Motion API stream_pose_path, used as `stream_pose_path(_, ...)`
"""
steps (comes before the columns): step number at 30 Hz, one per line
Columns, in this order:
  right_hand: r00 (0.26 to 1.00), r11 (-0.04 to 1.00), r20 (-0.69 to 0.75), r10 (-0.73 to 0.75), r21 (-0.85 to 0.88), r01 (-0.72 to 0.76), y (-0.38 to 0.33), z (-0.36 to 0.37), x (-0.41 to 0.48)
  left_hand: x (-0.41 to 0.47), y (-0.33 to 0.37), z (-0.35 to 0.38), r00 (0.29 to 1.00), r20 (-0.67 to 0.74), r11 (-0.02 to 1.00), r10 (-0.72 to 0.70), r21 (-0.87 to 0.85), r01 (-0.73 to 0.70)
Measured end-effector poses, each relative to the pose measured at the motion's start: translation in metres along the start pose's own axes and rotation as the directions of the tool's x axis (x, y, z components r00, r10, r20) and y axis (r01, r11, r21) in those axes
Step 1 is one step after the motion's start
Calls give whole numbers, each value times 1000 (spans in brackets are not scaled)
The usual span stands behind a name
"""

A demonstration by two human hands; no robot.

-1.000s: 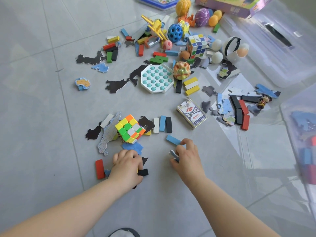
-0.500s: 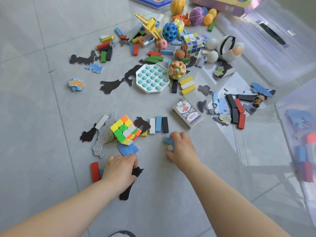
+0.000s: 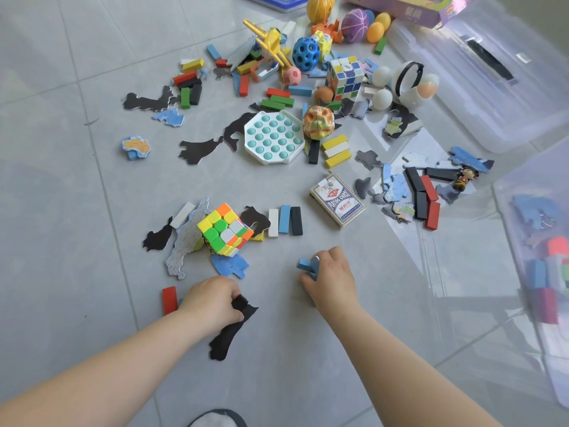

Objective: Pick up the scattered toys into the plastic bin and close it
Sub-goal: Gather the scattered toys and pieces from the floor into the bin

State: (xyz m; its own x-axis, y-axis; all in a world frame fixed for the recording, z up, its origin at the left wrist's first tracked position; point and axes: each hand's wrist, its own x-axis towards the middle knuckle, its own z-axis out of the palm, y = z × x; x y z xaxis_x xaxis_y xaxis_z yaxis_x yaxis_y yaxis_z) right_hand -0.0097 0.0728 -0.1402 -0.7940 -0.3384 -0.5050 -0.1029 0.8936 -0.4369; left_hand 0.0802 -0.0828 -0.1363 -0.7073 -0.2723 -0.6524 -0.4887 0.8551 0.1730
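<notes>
Through the head view, the left hand (image 3: 212, 298) clamps its fingers on a black puzzle piece (image 3: 229, 334), and the right hand (image 3: 331, 277) curls round a blue block (image 3: 304, 263). The plastic bin (image 3: 505, 229) at right holds few pieces. Most toys (image 3: 272, 138) litter the floor (image 3: 61, 211), and the lid (image 3: 480, 72) is off.

card box (image 3: 337, 200): says "PLAYING CARDS" in an arc on the blue front, pretty sure
card box, lower line: a few Chinese characters, too small to make out
purple box (image 3: 409, 6): some print, way too blurry
</notes>
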Motion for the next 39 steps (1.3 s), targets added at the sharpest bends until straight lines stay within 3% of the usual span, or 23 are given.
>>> stream_pose_path(5,994,996,-61,-92,7,93,8,5,-8,-9,3,-1,997,-70,999,41,3,-41)
stream_pose_path(10,982,924,-122,142,373,-87,17,-7,-14,-12,5,-9,995,-94,978,-19,-207,-1)
stream_pose_path(17,955,651,-78,288,747,-135,23,-62,-10,-18,51,-29,974,-113,852,194,-473,-225)
stream_pose_path(20,962,642,-149,227,766,-33,18,-116,-23,-22,86,-59,941,-236,822,242,-465,-328)
stream_pose_path(23,915,711,-367,164,687,148,24,-189,-50,-24,135,-97,894,-333,765,299,-477,-433)
stream_pose_path(27,797,746,-581,163,601,285,59,-283,-107,-28,218,-131,782,-433,670,449,-417,-615)
stream_pose_path(29,731,814,-649,212,531,235,90,-314,-131,-32,264,-140,707,-464,609,534,-369,-702)
stream_pose_path(31,682,853,-656,324,514,89,131,-329,-143,-36,313,-144,627,-508,534,591,-337,-776)
stream_pose_path(34,690,723,-457,561,677,-140,189,-316,-148,-42,382,-144,468,-604,410,645,-244,-879)
stream_pose_path(36,702,645,-314,639,716,-267,217,-290,-148,-47,423,-140,355,-616,344,703,-142,-928)
stream_pose_path(38,771,699,-190,607,590,-405,236,-269,-142,-50,456,-133,271,-573,338,773,12,-941)
stream_pose_path(39,810,738,-141,570,521,-428,240,-264,-136,-48,469,-128,270,-520,370,810,97,-924)
